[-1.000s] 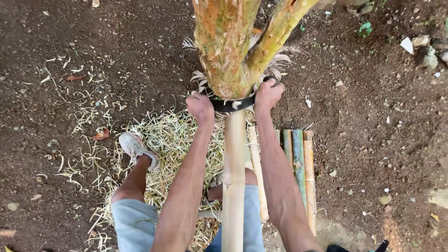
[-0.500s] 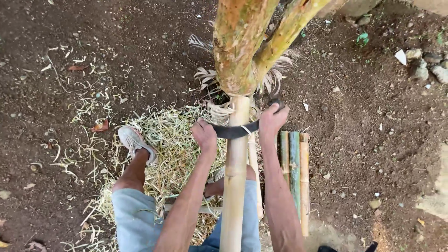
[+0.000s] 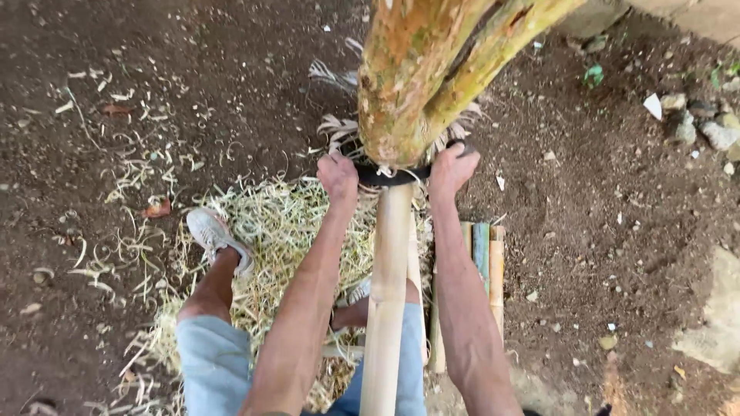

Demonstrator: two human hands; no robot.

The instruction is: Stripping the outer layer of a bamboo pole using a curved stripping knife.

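Bare forearms without sleeves, left hand (image 3: 339,176), right hand (image 3: 451,169), pale blue denim shorts (image 3: 212,362), worn grey-white sneaker (image 3: 216,237)

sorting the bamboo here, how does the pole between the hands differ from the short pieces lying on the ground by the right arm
The pole is long, pale tan and propped up between the person's knees, with the left hand and right hand at a dark curved blade across it. The short pieces lie flat side by side on the soil, untouched, one greenish. All are straight, round bamboo.
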